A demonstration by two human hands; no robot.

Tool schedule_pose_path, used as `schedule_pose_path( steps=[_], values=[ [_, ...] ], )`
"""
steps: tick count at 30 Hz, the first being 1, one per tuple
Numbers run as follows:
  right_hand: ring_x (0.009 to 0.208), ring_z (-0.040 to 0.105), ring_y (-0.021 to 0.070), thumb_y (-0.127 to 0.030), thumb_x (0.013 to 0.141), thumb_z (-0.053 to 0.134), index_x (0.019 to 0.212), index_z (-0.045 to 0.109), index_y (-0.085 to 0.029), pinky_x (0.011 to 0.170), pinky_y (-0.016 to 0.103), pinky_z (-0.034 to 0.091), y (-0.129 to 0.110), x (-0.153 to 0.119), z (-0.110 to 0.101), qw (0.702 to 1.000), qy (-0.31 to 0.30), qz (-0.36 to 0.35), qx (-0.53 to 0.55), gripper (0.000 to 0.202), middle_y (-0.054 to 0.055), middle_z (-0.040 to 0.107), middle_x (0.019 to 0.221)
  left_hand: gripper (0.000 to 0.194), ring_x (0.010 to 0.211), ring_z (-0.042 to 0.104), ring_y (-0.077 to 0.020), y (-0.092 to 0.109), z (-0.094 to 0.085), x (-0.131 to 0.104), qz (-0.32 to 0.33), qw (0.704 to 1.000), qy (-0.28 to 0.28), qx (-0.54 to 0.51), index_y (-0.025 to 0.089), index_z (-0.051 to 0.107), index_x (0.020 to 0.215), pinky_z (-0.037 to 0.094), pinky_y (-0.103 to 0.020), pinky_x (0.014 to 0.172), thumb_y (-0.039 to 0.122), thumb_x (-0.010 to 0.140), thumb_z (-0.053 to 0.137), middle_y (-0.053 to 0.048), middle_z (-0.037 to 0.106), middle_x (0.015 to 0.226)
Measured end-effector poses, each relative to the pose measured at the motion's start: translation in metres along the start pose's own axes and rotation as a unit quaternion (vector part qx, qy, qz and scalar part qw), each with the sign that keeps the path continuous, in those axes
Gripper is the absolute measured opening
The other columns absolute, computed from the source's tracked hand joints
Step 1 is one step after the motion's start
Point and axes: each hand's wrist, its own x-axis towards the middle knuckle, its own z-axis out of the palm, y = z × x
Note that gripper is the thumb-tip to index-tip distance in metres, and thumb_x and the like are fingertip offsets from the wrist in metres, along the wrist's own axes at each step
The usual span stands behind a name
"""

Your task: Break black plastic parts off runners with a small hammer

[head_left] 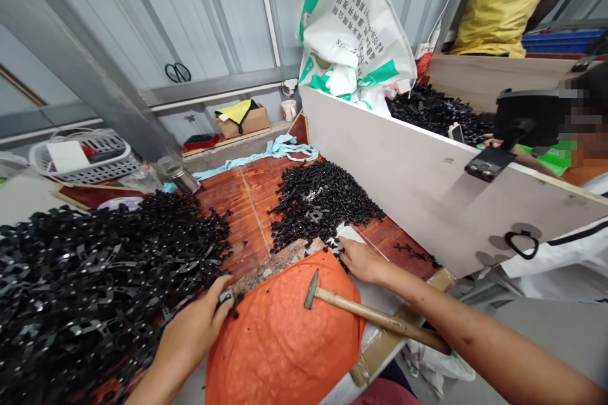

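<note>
My left hand (202, 313) is closed, with thumb and fingers pinching a small black and metal part (227, 296) beside the orange cloth (280, 342). A hammer (375, 315) with a wooden handle lies across that cloth, its metal head to the left and its handle passing below my right forearm. At the near edge of a heap of small black pieces (327, 196), my right hand (363, 261) is closed with its fingertips together, beside a white sheet (354, 235). What those fingertips hold, if anything, is too small to make out. A larger heap of black metal-jointed parts (85, 291) spreads at the left.
A pale partition board (394, 164) bounds the table on the right, with a phone holder (491, 161) clamped to it. Beyond it a person (589, 171) sits near another black heap (437, 115). A metal cup (178, 174) and white basket (80, 155) stand back left.
</note>
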Motion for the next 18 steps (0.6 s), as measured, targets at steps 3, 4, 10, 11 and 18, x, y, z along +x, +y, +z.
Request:
schedule_pose_path(
  steps=[3,4,10,11,18],
  values=[
    [0.114,0.066,0.0295,-0.038,0.101,0.047,0.124,0.063,-0.008,0.094,0.037,0.048,-0.007,0.022,-0.005,1.000,0.011,0.021,-0.009,0.041,0.022,0.071,0.120,0.040,0.091,0.072,-0.0301,0.008,-0.021,0.002,0.016,0.974,0.011,0.225,0.028,0.064,0.127,0.051,-0.036,0.074,0.036,0.098,0.037,-0.011,0.075,0.097],
    [0.117,0.065,0.0308,-0.043,0.101,0.048,0.123,0.063,-0.006,0.096,0.038,0.047,-0.010,0.028,-0.006,0.999,0.016,0.028,-0.014,0.046,0.024,0.069,0.122,0.040,0.094,0.071,-0.0300,0.016,-0.025,0.006,0.041,0.964,0.017,0.264,0.027,0.066,0.123,0.051,-0.037,0.078,0.035,0.099,0.036,-0.012,0.074,0.097],
    [0.114,0.064,0.0286,-0.046,0.098,0.062,0.129,0.061,-0.013,0.097,0.049,0.052,-0.026,0.051,-0.010,0.996,0.021,0.077,-0.037,0.045,0.016,0.063,0.131,0.031,0.110,0.066,-0.0304,0.079,0.002,0.073,0.105,0.967,-0.029,0.232,0.021,0.066,0.109,0.048,-0.041,0.093,0.038,0.100,0.042,-0.015,0.072,0.114],
    [0.112,0.065,0.0270,-0.042,0.099,0.063,0.130,0.061,-0.016,0.095,0.049,0.054,-0.027,0.054,-0.010,0.996,0.020,0.082,-0.037,0.041,0.012,0.063,0.131,0.032,0.110,0.066,-0.0311,0.087,0.010,0.087,0.089,0.975,-0.047,0.199,0.020,0.064,0.113,0.049,-0.042,0.092,0.039,0.100,0.042,-0.016,0.072,0.115],
    [0.109,0.066,0.0251,-0.035,0.099,0.065,0.130,0.061,-0.017,0.091,0.046,0.057,-0.027,0.082,-0.004,0.995,0.037,0.090,0.024,0.036,0.011,0.063,0.131,0.031,0.110,0.069,-0.0334,0.143,0.056,0.141,0.052,0.994,-0.024,0.094,0.015,0.057,0.119,0.052,-0.042,0.088,0.035,0.096,0.049,-0.019,0.069,0.123]
  ],
)
